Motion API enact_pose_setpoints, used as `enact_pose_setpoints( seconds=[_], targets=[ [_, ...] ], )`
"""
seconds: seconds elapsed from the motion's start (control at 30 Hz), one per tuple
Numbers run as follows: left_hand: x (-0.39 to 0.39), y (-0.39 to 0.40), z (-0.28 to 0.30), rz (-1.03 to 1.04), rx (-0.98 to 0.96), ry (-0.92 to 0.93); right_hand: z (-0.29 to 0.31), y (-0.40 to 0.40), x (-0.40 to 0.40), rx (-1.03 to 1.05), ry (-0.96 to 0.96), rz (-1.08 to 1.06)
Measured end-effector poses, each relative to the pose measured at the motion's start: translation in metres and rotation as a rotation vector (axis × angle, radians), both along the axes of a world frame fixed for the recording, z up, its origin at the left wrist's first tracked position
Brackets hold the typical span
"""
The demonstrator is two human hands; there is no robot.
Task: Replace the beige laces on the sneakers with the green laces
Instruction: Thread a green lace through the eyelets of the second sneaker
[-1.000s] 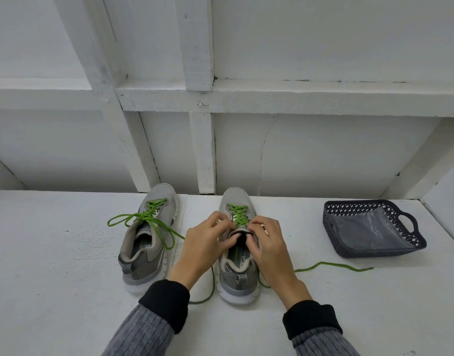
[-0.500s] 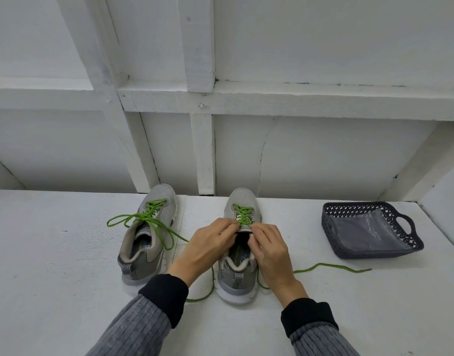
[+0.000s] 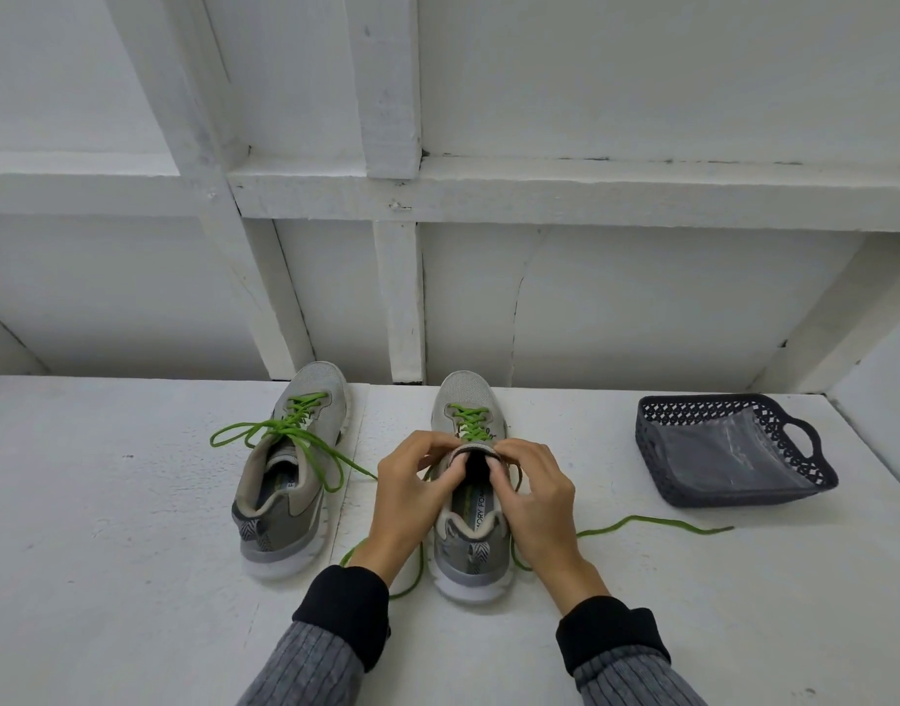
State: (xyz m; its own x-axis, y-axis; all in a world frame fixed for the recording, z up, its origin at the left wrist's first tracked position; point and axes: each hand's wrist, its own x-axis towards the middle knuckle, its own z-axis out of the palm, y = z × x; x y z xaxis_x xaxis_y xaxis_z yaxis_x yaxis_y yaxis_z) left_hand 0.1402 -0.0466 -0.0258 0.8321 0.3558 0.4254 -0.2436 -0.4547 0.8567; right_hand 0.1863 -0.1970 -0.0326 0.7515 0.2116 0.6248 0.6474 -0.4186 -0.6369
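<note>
**Both hands at the tongue of the right-hand sneaker**

We begin with the white tabletop [image 3: 132, 578], which carries everything here and runs back to a white panelled wall [image 3: 641, 94] braced with painted battens.

Next in size is the dark perforated basket [image 3: 814, 468], set well apart to the right, with a clear plastic sheet or bag lying inside it.

Then come the two grey sneakers, side by side, toes toward the wall. The left sneaker [image 3: 290, 481] stands alone, its green lace [image 3: 264, 430] threaded through the eyelets, with loose loops spilling out to its left and across its opening. The right sneaker [image 3: 470, 542] sits just in front of us, between our wrists. Its green lace [image 3: 470, 420] crosses the forward eyelets, and its free ends trail onto the tabletop: one runs off to the right toward the basket, the other curves round under our left wrist.

Our left hand [image 3: 412, 501] and right hand [image 3: 534, 496] meet over this shoe's opening. The fingers of both are curled, and the fingertips pinch the top edge of the tongue [image 3: 475, 453] from either side. Whether they also hold a strand of the lace, we cannot tell. Black cuffs [image 3: 346, 608] over grey ribbed sleeves cover both forearms.
</note>
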Motion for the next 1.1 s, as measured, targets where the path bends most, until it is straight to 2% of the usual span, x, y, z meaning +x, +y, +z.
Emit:
enact_pose_setpoints(
  seconds=[0.2, 0.37, 0.5, 0.67, 0.8, 0.93, 1.1],
  targets=[
    [-0.015, 0.000, -0.008, -0.027, -0.232, 0.165, -0.004, -0.005, -0.010, 0.099, 0.188, -0.002],
    [-0.026, 0.006, -0.020, 0.012, -0.205, 0.255, -0.004, -0.010, -0.011, 0.020, 0.533, -0.011],
    [-0.027, 0.005, -0.012, -0.005, -0.253, 0.349, 0.007, -0.010, -0.014, 0.009, 0.688, 0.006],
    [-0.023, 0.012, 0.029, -0.036, -0.438, 0.414, 0.043, -0.009, -0.013, 0.205, 0.795, 0.077],
    [-0.015, 0.013, 0.065, -0.057, -0.518, 0.297, 0.079, -0.004, -0.011, 0.513, 0.835, 0.233],
    [-0.011, 0.013, 0.112, -0.202, -0.608, 0.112, 0.118, -0.003, -0.003, 0.786, 0.780, 0.382],
    [0.000, 0.011, 0.163, -0.286, -0.643, -0.001, 0.174, -0.007, 0.006, 0.867, 0.657, 0.504]
  ],
)
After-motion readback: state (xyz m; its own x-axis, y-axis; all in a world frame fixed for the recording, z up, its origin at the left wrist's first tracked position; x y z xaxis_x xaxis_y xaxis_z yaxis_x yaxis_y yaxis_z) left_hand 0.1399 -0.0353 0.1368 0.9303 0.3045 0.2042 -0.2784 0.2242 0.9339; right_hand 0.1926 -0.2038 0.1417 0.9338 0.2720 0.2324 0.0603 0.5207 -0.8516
